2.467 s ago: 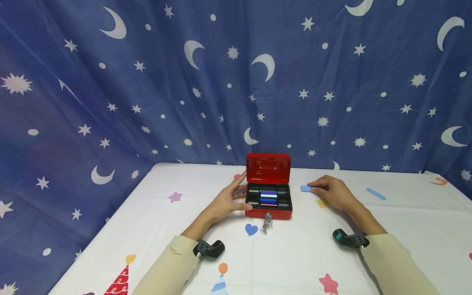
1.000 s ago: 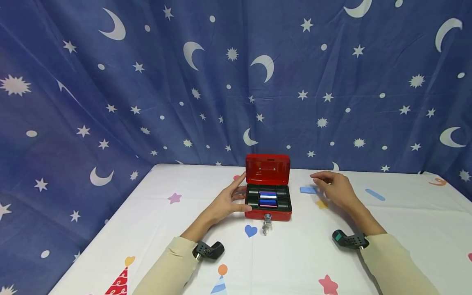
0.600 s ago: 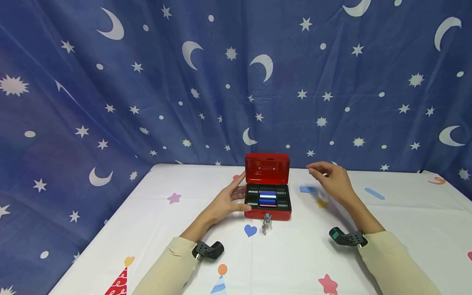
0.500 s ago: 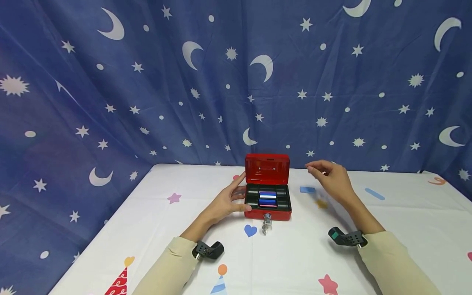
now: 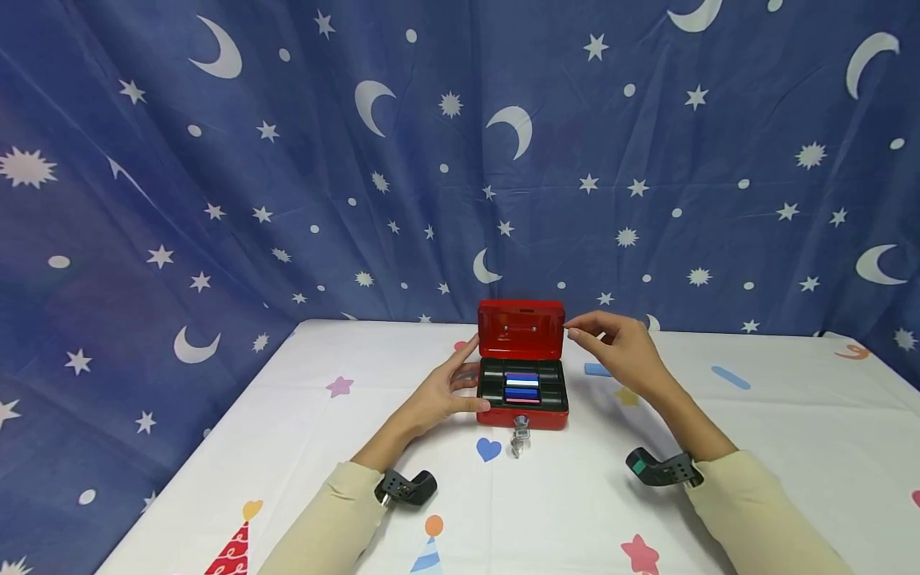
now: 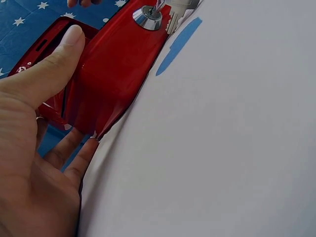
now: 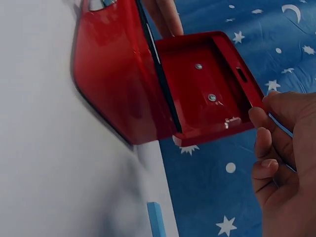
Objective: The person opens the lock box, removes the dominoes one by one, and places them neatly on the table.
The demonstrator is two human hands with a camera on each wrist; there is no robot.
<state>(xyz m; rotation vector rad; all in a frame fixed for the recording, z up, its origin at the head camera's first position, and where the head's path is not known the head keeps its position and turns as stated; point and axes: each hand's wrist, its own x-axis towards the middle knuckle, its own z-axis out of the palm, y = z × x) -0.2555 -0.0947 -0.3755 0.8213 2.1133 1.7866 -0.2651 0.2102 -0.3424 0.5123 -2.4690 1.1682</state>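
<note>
In the head view, a white, party-printed surface (image 5: 568,511) is running back to a blue curtain (image 5: 402,255) of moons and stars. A red box (image 5: 546,421) is standing open there, keys (image 5: 519,441) hanging at its front, and a blue block (image 5: 594,369) is lying to its right. The left grip (image 5: 434,395) is spreading wide round the box's left side. In the left wrist view, its thumb is resting over the rim (fingers are touching the side below). In the right wrist view, the right grip (image 7: 294,190) is narrowly pinching the raised lid's (image 7: 185,81) edge.
</note>
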